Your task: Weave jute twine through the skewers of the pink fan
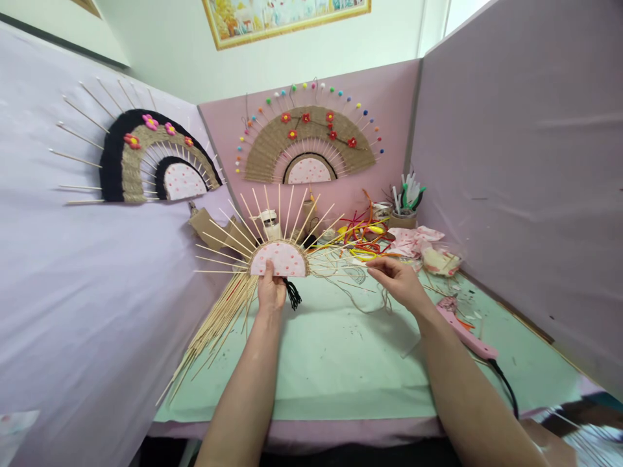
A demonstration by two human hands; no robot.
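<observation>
Head view: the fan (pixel 279 259) was held up over the worktop (pixel 341 370), roughly mid-view. Flat edge faced down toward the person, curved side away; long axis ran left to right, about level. Sticks rayed out left, up and right. Left hand (pixel 271 288) gripped the flat edge, thumb on the dotted front, other fingers mostly hidden. Right hand (pixel 396 279) had thumb and forefinger pinched together at the outer end of the low right sticks; stick or twine between them, too small to tell. Black tassel (pixel 293 295) hung just beside the left hand. Loose sticks (pixel 214 331) lay left, twine (pixel 360 306) near the right hand, pink glue gun (pixel 467 334) at right.
</observation>
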